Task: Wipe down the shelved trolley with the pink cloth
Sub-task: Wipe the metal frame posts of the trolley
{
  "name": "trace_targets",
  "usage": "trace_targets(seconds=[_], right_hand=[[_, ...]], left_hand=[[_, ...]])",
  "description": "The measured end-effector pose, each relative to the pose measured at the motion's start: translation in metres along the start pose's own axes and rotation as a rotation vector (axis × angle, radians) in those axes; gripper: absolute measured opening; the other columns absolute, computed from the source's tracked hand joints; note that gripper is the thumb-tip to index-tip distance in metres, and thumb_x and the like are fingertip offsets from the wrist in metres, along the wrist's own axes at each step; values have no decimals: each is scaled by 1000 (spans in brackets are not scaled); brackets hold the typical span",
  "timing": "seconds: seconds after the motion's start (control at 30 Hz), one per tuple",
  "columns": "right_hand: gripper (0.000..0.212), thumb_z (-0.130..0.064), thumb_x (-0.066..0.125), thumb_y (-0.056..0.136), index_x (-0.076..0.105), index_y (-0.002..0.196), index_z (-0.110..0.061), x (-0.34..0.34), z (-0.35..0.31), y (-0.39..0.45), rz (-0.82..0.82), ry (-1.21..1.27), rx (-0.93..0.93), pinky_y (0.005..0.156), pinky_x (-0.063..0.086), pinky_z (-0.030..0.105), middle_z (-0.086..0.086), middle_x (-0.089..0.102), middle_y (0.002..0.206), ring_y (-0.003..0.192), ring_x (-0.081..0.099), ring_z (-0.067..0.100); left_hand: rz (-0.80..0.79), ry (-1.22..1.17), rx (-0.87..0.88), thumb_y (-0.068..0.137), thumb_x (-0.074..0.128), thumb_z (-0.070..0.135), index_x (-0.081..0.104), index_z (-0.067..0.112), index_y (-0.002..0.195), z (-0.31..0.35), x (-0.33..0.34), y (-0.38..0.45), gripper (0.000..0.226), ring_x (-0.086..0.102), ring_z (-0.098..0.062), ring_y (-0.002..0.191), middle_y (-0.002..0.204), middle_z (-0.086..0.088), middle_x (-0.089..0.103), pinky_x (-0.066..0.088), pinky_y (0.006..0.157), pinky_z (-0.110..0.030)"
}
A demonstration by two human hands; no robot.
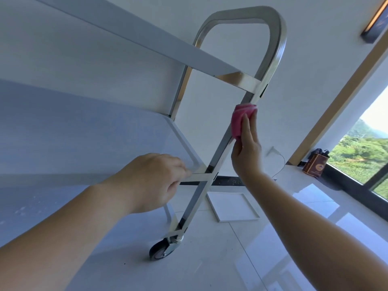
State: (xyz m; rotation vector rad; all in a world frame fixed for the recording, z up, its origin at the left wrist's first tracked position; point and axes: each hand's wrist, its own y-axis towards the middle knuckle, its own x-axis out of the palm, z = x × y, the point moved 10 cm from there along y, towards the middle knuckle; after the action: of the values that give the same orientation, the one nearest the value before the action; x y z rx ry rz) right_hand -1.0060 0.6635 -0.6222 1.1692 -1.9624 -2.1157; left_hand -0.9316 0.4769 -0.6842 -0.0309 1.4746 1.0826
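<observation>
**Desk:** What does the shot show, biggest thing first?

**Photographer:** A steel shelved trolley (117,131) fills the view, seen from low beside its middle shelf, its looped handle frame (270,45) rising against a white wall. A person's left hand (153,181) grips that shelf's front corner, fingers curled over the rim, bracing the cart. The right hand (247,152) holds the pink cloth (241,119) wrapped around the near upright, between the top and middle shelves.

**Desk:** And doing that step well?

**Photographer:** My read: keep the cloth folded round the post so more than one face is wiped per pass, run it the full length to the castor (160,249), and keep the brace firm, since the wheel could roll on the glossy floor.
</observation>
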Motion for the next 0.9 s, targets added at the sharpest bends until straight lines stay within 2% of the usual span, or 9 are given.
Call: trace_targets(seconds=[0.07,0.2,0.3,0.5,0.57,0.63,0.7,0.8,0.9], right_hand=[[58,11,42,86,30,142,2,12,2,-22,-26,-8,-22,100,42,55,23,16,152,138,25,40],[68,21,49,79,33,142,0,46,3,-86,-217,-51,-47,107,36,51,19,14,153,141,20,38],[70,20,52,79,32,142,-1,64,3,-124,-351,-86,-69,104,40,50,17,15,154,141,20,38],[63,22,54,76,46,135,-1,55,-5,-122,-356,-30,-25,92,50,50,17,31,147,133,35,39],[61,25,58,70,56,126,0,40,-12,-112,-353,-64,-113,88,52,52,19,45,138,126,45,41],[59,22,61,68,61,121,-4,19,-27,-93,-336,-161,-309,91,51,50,14,53,133,126,47,36],[52,17,60,72,62,119,-5,-5,-47,-64,-282,-219,-530,96,48,50,14,55,131,127,46,36],[43,11,50,82,63,119,-7,-27,-73,-7,-181,-383,-731,99,43,54,14,58,128,127,46,38],[40,0,36,87,61,117,-6,-11,-81,33,-311,-672,-781,106,35,54,15,60,125,124,47,40]], left_hand=[[-25,8,-10,90,47,16,61,27,119,-4,4,-2,34,58,-15,94,110,10,64,47,79,-31],[-74,57,-16,90,45,19,59,29,119,-6,12,-5,34,58,-15,94,109,10,63,48,80,-35],[-96,96,-7,90,42,21,58,29,116,-5,17,-5,32,58,-16,92,106,9,63,48,79,-37],[-146,136,-11,92,38,22,57,29,118,-4,23,-4,33,57,-16,95,108,8,62,46,83,-36],[-158,156,-15,92,36,24,57,29,116,-7,22,-5,32,57,-15,97,109,9,62,45,84,-35],[-152,168,-13,92,34,24,57,29,113,-10,19,-5,32,56,-15,95,106,9,62,45,84,-33],[-136,157,-11,91,35,23,58,30,112,-12,14,-6,32,56,-14,93,103,9,62,45,83,-33],[-126,146,-11,91,37,23,58,32,115,-13,8,-7,33,56,-13,95,105,11,63,46,83,-32],[-139,178,-19,91,35,24,58,29,109,-16,8,-10,30,56,-13,92,105,10,62,45,83,-32]])
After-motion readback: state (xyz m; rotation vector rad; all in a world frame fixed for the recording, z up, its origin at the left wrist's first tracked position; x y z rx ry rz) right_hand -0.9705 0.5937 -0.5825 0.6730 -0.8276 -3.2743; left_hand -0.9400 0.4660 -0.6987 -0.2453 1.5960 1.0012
